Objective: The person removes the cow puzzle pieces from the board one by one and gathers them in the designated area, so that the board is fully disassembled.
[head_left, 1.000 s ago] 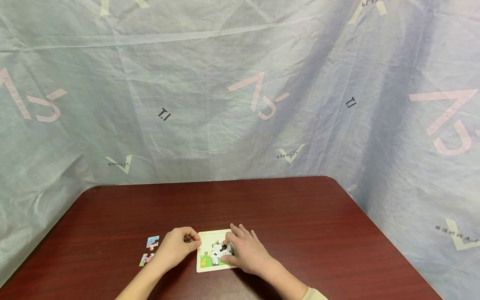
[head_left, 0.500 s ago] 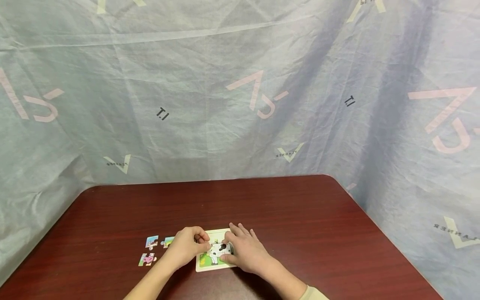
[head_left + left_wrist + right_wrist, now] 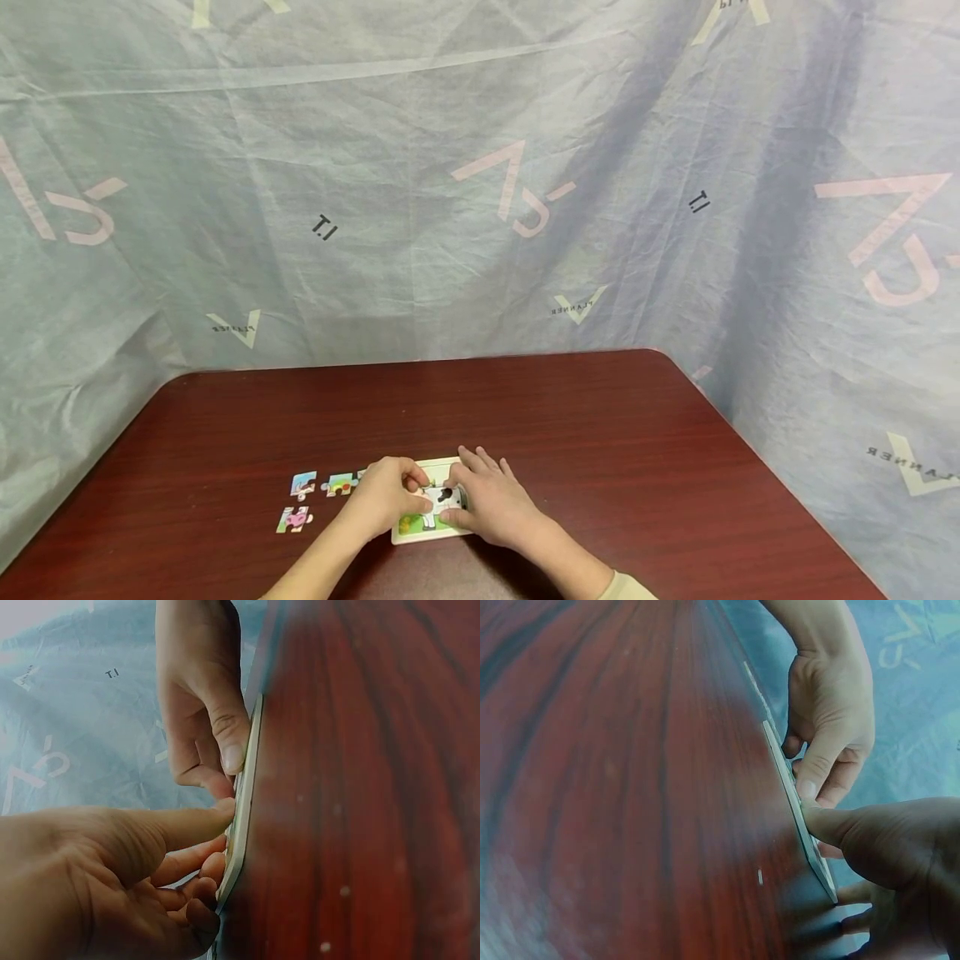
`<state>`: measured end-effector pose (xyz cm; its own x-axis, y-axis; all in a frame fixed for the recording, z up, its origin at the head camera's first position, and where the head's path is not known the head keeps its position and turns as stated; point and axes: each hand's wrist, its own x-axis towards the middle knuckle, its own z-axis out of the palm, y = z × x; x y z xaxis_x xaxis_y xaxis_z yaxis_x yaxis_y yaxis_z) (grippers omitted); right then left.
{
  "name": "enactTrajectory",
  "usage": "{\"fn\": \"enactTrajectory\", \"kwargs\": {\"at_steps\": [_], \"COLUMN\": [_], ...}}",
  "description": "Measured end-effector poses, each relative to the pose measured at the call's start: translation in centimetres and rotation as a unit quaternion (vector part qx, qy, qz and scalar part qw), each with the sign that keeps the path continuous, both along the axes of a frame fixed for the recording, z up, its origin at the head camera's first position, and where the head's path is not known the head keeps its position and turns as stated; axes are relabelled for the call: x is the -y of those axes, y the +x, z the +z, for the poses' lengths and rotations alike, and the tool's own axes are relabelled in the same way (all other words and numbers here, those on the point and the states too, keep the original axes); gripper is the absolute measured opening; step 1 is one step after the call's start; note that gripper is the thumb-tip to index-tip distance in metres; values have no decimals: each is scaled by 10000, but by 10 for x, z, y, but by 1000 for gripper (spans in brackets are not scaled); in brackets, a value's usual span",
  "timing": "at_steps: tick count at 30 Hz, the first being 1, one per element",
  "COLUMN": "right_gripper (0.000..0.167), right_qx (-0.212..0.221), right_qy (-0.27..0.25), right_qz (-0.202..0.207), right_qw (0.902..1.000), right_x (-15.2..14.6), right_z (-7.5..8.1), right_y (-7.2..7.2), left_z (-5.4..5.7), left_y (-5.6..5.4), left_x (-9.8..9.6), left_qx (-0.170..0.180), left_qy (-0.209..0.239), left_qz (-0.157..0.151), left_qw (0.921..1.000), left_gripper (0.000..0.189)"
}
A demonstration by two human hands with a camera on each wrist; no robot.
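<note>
A pale-framed jigsaw board [image 3: 442, 465] lies on the table in the head view, with a black-and-white cow picture [image 3: 450, 497] partly assembled in it. My left hand [image 3: 385, 498] is over the board's left half, thumb and index finger pinching a small puzzle piece mostly hidden by the fingers. In the left wrist view, that thumb comes down right at the board's surface. My right hand [image 3: 491, 500] rests on the board's right side, thumb and index finger pressing the cow picture while the other fingers spread past the far edge. It covers the board's right end.
Loose puzzle pieces lie left of the board: a blue one [image 3: 303, 484], a pink-and-green one [image 3: 294, 519] and a yellow-and-green one [image 3: 340, 484] beside the left wrist. The dark red table [image 3: 525, 408] backs onto a hanging grey cloth [image 3: 420, 250].
My left hand has moved right, from the board's left edge to over the picture, uncovering the yellow-and-green piece on the table. My right hand has stayed in place on the board.
</note>
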<state>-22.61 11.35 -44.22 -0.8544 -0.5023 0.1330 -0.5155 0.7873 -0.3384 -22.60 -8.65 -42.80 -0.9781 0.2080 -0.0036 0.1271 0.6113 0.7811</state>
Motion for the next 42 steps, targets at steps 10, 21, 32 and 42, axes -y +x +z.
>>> {"fn": "enactTrajectory", "kwargs": {"at_steps": [10, 21, 32, 42], "right_gripper": [31, 31, 31, 31], "right_qx": [2, -34, -112, -25], "right_qy": [-1, -4, 16, 50], "right_qz": [-41, -46, -62, -53], "right_qw": [10000, 10000, 9999, 10000], "right_x": [0, 0, 1, 1], "right_z": [1, 2, 1, 1], "right_y": [1, 2, 2, 2], "left_z": [-1, -1, 3, 0], "left_y": [0, 0, 3, -1], "left_x": [-3, -4, -5, 3], "left_qx": [72, -173, -598, -232], "left_qy": [-90, -131, -16, 558], "left_qz": [-7, 27, 97, 232], "left_qw": [9999, 9998, 9982, 9979], "left_gripper": [24, 27, 18, 13]}}
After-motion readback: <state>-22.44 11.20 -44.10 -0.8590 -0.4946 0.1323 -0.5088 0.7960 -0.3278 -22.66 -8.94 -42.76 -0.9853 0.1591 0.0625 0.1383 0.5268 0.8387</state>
